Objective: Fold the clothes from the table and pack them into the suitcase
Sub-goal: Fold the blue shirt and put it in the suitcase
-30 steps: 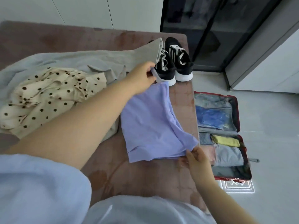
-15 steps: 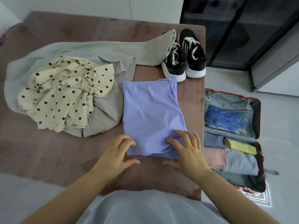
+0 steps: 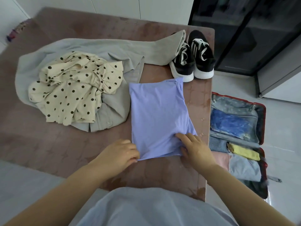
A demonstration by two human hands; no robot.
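1. My left hand [image 3: 120, 154] pinches the near left corner of the lilac soft-cotton top [image 3: 158, 118], which is folded into a narrow rectangle. My right hand [image 3: 197, 149] grips its near right corner, fingers on top and thumb tucked under the hem as far as I can tell.
2. The top lies flat by the right edge of the brown-pink table [image 3: 81, 26], close to the near edge. Its far end stops just short of the black trainers with white soles [image 3: 193, 57] at the far right corner.
3. Done, I judge: the open red-rimmed suitcase [image 3: 263, 121] on the floor beside the table's right edge already holds folded pieces in blue, yellow, pink and pale grey.
4. The top probably needs one more fold before packing.
5. Left to do: the cream polka-dot blouse [image 3: 73, 88] lies crumpled on the long grey-green shirt [image 3: 114, 49], which is spread toward the left edge. Neither is folded.
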